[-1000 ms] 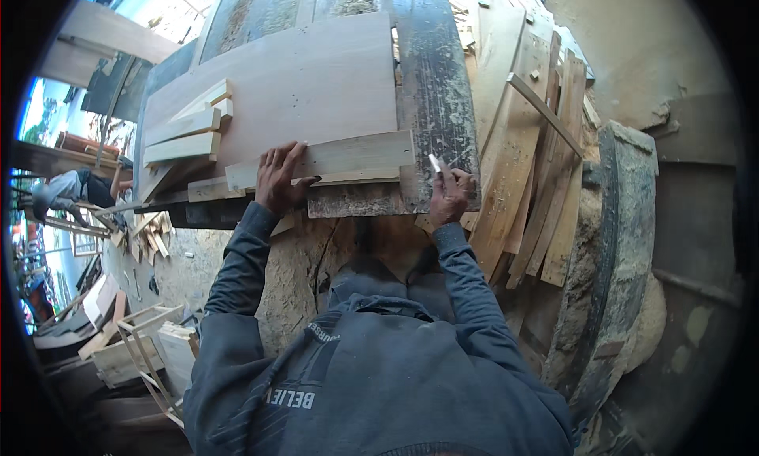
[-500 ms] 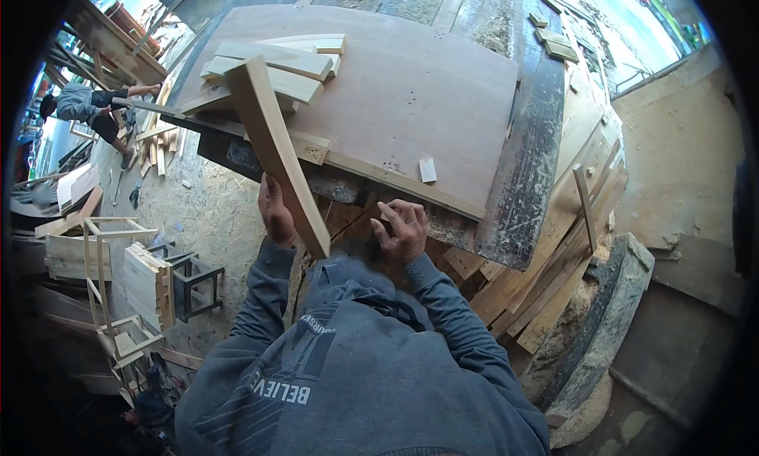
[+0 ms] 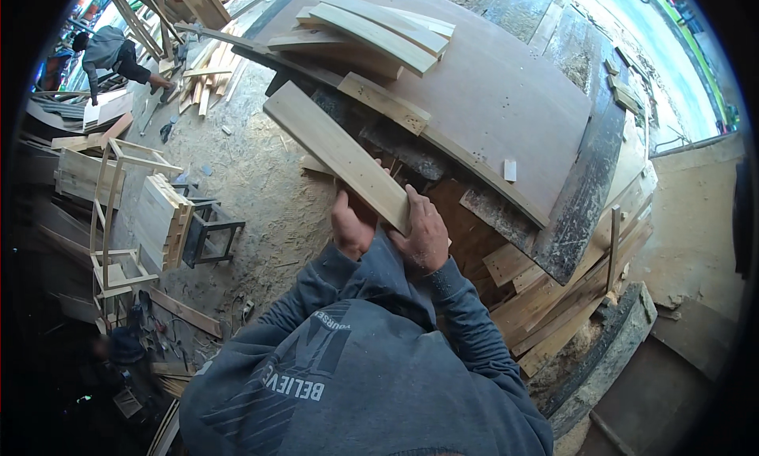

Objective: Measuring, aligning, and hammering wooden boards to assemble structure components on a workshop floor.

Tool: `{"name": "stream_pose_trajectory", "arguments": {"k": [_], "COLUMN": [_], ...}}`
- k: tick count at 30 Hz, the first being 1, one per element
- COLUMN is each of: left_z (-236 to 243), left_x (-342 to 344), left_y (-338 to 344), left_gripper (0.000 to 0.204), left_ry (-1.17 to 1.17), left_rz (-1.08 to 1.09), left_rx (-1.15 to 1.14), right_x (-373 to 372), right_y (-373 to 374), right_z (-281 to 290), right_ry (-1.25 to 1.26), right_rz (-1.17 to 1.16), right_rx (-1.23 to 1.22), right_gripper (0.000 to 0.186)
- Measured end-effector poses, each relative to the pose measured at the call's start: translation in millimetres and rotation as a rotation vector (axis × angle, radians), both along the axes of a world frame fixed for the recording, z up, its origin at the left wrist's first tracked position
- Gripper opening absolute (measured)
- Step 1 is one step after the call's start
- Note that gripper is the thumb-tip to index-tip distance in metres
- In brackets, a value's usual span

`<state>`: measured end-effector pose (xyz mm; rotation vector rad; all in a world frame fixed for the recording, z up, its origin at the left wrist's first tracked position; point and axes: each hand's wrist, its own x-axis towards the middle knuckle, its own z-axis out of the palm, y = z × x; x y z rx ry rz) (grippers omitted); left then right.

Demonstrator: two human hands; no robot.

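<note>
Clock has 12 at the top of the view. Out at 9 there's a slatted wooden piece (image 3: 160, 223) on the floor. Next, the pale board (image 3: 340, 155), up in the hands by the near edge of the worktop (image 3: 571, 219): long axis slants from about 10:30 down to 4:30, far end free and aimed at 10:30. Left hand (image 3: 353, 223) has its grip closed on the lower-left edge, most fingers hidden underneath. Toward 12, a pile of wood strips (image 3: 379, 33) sits on the worktop. Right hand (image 3: 424, 233) is wrapped snugly round the near end, at 4:30. Then a small white block (image 3: 510, 170) around 2, and loose planks (image 3: 545, 321) around 4.
</note>
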<state>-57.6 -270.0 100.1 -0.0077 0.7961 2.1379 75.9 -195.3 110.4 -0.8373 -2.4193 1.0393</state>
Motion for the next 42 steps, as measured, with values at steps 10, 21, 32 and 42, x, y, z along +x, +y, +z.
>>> {"name": "stream_pose_trajectory", "arguments": {"k": [10, 21, 32, 42], "left_z": [-13, -32, -88, -107], "left_x": [-102, -349, -379, -295], "left_y": [10, 11, 123, 253], "left_gripper": [0.055, 0.036, 0.049, 0.084], "left_ry": [0.111, 0.447, 0.197, -0.255], "left_rz": [-0.252, -0.471, -0.557, -0.118], "left_rx": [-0.093, -0.369, -0.425, -0.153], "right_x": [-119, -385, -402, -383], "right_y": [72, 312, 318, 269], "right_z": [21, -2, -8, -26], "right_ry": [-0.016, -0.741, -0.929, -0.784], "right_rz": [-0.180, 0.067, 0.073, 0.013], "right_rx": [0.278, 0.530, 0.439, 0.335], "right_gripper": [0.070, 0.102, 0.111, 0.096]}}
